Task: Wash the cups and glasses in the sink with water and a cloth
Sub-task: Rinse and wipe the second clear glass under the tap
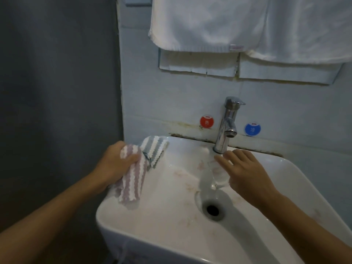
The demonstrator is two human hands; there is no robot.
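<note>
A clear glass (212,177) is tilted in the white sink (167,212), just below the chrome tap (227,124). My right hand (245,174) lies over the glass's right side with fingers spread; the thumb is hidden, and the hand seems to hold the glass. My left hand (116,162) grips a striped cloth (133,180) at the sink's left rim. The cloth's purple-and-white part hangs into the basin. A grey-and-white striped part (155,149) lies on the back left corner of the rim.
The drain hole (213,210) is in the middle of the basin, near the glass. Red (207,121) and blue (252,129) round stickers flank the tap on the tiled wall. White towels (238,25) hang above. A dark wall stands to the left.
</note>
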